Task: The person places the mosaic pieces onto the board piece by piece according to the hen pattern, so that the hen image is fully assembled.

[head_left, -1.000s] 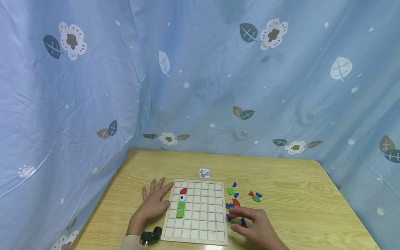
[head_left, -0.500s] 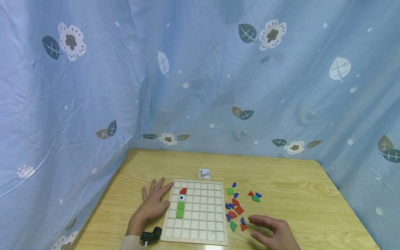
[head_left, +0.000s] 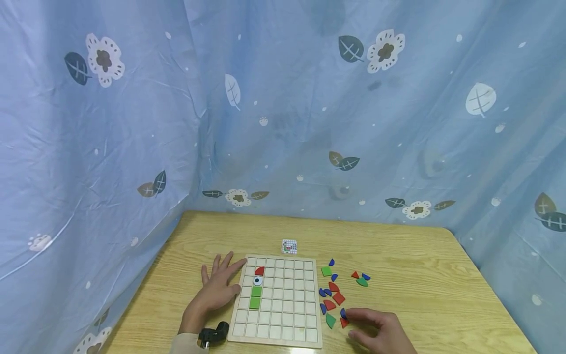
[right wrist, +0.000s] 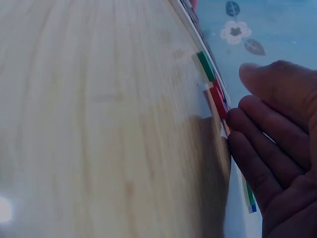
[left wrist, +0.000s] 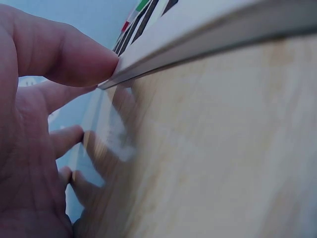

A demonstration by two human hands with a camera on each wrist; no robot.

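A wooden grid board (head_left: 287,320) lies on the table. In its left part, a red piece (head_left: 260,271), a round eye piece (head_left: 257,280) and two green square tiles (head_left: 255,297) stand in a column. My left hand (head_left: 216,291) rests with spread fingers at the board's left edge; thumb (left wrist: 94,67) and index finger touch the rim. My right hand (head_left: 381,330) is beside the loose pieces, its thumb and fingers apart. Its index fingertip is at a blue half-round piece (head_left: 343,312), close to a red triangle (head_left: 344,323); whether it touches the blue piece I cannot tell.
Several loose pieces lie right of the board, including a red square (head_left: 338,298), a green piece (head_left: 330,321) and a light green square (head_left: 326,271). Behind the board lies a small pattern card (head_left: 289,246). A blue curtain (head_left: 283,123) hangs around the table (head_left: 420,285).
My right hand first drew back to the right from above the loose pieces, then came slightly left to the blue half-round piece. My left hand has stayed at the board's edge.
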